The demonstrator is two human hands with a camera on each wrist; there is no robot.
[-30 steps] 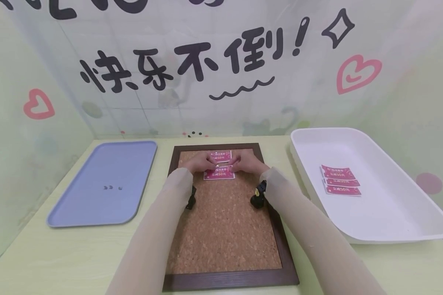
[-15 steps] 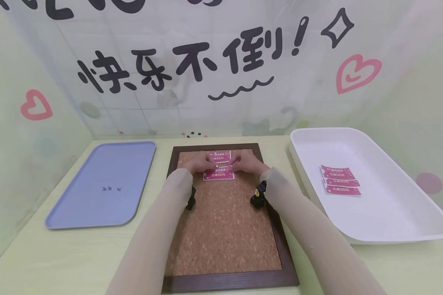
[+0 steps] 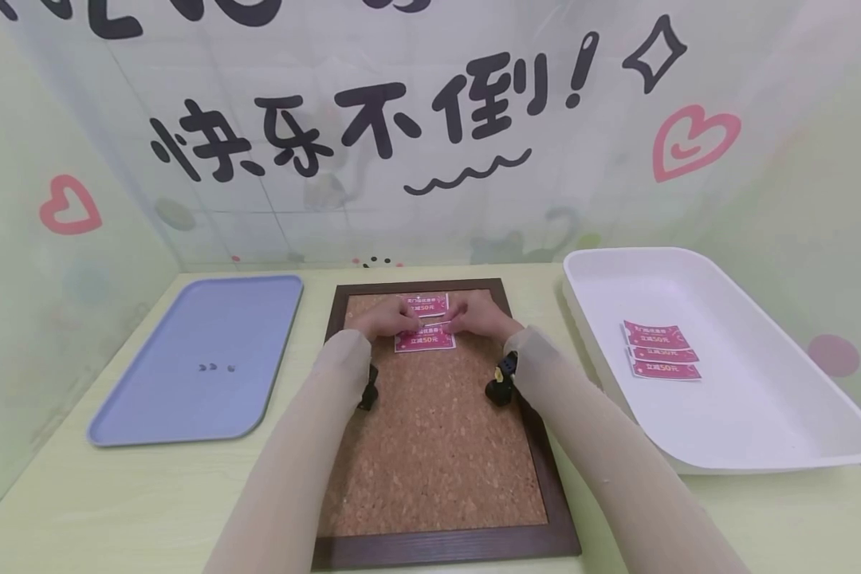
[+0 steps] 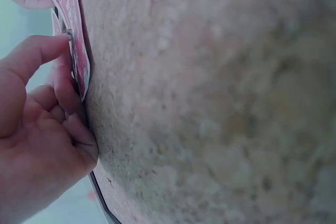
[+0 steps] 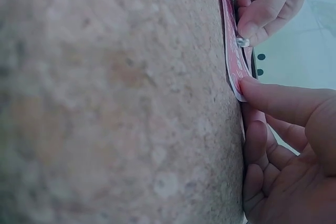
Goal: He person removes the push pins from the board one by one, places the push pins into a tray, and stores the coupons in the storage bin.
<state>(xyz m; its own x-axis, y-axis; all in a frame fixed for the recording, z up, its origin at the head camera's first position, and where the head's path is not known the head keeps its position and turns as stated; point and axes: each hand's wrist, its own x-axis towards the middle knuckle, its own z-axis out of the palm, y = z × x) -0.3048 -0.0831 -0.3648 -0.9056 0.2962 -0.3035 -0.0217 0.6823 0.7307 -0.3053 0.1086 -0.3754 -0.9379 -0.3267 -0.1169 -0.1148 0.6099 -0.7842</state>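
Observation:
My left hand pinches a small silver thumbtack between thumb and index finger. It holds the tack at the upper edge of a pink coupon lying on the framed corkboard. On the coupon's other side, my right hand grips the top right corner, its thumb pressed on the printed face. Just above, a second pink coupon lies near the board's top edge, partly covered by the hands. The tack's point is hidden in the wrist views.
A blue tray with several small tacks stands to the left. To the right, a deep white tray holds several overlapping pink coupons. The board's dark frame rises around the cork. A printed wall sheet stands behind.
Both hands stay almost in place at the lower coupon. The left fingers have closed in slightly over the tack, which shows less in the head view.

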